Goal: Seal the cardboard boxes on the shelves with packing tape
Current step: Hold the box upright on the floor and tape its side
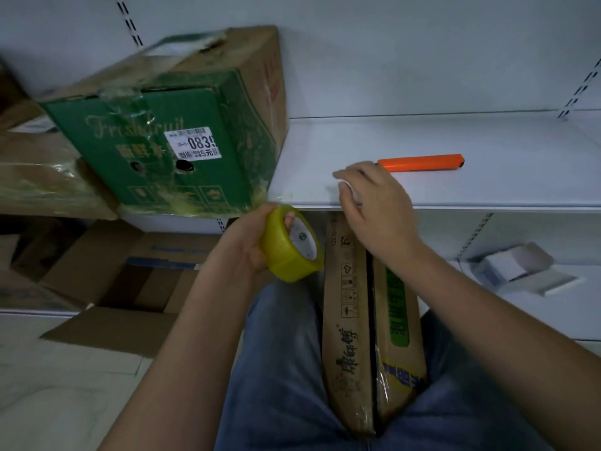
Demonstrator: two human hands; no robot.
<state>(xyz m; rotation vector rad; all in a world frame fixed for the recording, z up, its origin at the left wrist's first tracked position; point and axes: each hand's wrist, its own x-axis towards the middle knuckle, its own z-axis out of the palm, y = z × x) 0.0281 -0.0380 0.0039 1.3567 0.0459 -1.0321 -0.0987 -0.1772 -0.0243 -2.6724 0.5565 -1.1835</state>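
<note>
While the brown box point(361, 320) between my knees is showing tape only at its near end, I am gripping the yellow tape roll point(290, 244) left-handed, right hand point(374, 203) pinching something small by the shelf point(455, 190) edge

The left hand point(250, 242) grips a yellow tape roll point(292, 249), a finger through its core. Just beside it, the right hand point(370, 203) hovers at the shelf point(455, 190) edge above a brown box point(367, 336); beyond lies an orange cutter point(422, 162).

one tape roll point(294, 245), one orange cutter point(421, 162), two hands point(374, 196).
</note>
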